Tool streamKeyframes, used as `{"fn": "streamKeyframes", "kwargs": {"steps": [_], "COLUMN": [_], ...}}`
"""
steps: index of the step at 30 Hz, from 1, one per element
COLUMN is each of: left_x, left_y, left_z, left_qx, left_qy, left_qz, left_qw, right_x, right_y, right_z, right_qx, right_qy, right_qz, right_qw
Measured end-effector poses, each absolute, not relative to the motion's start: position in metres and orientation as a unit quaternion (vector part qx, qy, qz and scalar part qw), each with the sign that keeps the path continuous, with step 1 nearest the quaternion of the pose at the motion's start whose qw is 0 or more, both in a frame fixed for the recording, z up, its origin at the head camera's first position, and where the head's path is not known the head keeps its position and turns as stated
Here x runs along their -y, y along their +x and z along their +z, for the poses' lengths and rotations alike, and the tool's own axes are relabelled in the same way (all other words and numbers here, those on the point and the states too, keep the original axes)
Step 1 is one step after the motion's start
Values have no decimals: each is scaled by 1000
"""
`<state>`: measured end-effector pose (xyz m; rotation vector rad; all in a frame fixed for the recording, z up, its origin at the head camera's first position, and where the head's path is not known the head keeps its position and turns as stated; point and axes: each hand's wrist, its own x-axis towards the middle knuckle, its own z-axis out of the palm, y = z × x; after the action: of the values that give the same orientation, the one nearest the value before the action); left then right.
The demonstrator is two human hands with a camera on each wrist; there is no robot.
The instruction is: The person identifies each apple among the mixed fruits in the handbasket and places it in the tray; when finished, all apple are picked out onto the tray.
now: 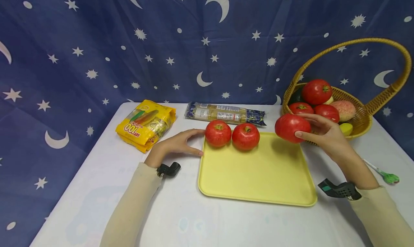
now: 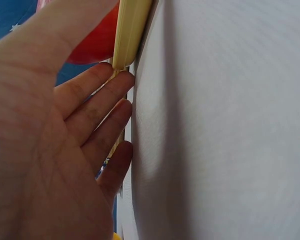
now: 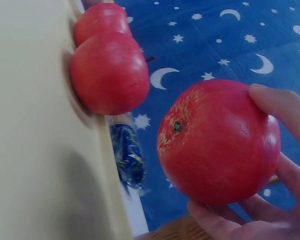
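My right hand (image 1: 326,133) holds a red apple (image 1: 292,128) above the far right corner of the yellow tray (image 1: 255,175). In the right wrist view, thumb and fingers wrap around the apple (image 3: 220,142) from one side. Two more red apples, a left one (image 1: 218,133) and a right one (image 1: 245,136), sit side by side at the tray's far left corner. At the tray's left edge, my left hand (image 1: 179,142) rests with thumb and fingers spread. Its fingertips (image 2: 121,80) come right up to the tray rim in the left wrist view, and the palm holds nothing.
A wicker basket (image 1: 367,114) with a tall handle holds apples, a peach-like fruit and other produce at the back right. Behind the tray lies a long pasta packet (image 1: 224,114). A yellow food bag (image 1: 145,124) is at left, a green-ended spoon (image 1: 389,178) at right.
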<state>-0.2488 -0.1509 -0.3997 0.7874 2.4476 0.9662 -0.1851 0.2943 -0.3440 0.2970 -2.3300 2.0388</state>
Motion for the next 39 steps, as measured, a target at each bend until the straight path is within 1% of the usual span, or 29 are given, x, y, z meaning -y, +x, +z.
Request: {"fn": "streamKeyframes", "kwargs": {"steps": [4, 12, 25, 31, 34, 39], "left_x": [151, 150, 151, 151, 150, 151], "left_y": [-250, -249, -251, -251, -250, -249], "left_z": [-401, -401, -401, -401, -400, -400], "left_qx": [-875, -871, -872, -873, -872, -872], "left_qy": [281, 285, 284, 288, 293, 292], "left_qz": [344, 346, 346, 343, 341, 344], "left_qw": [194, 199, 196, 193, 190, 191], "right_x": [-291, -286, -274, -275, -275, -274], "right_y": [-187, -188, -195, -197, -197, -198], "right_z": [-350, -360, -377, -382, -384, -388], "right_qx": [751, 785, 783, 804, 809, 801], "right_qy": [111, 106, 146, 146, 167, 227], "right_qz": [651, 611, 605, 577, 564, 553], "right_qw": [-1, -12, -10, -9, -4, 9]}}
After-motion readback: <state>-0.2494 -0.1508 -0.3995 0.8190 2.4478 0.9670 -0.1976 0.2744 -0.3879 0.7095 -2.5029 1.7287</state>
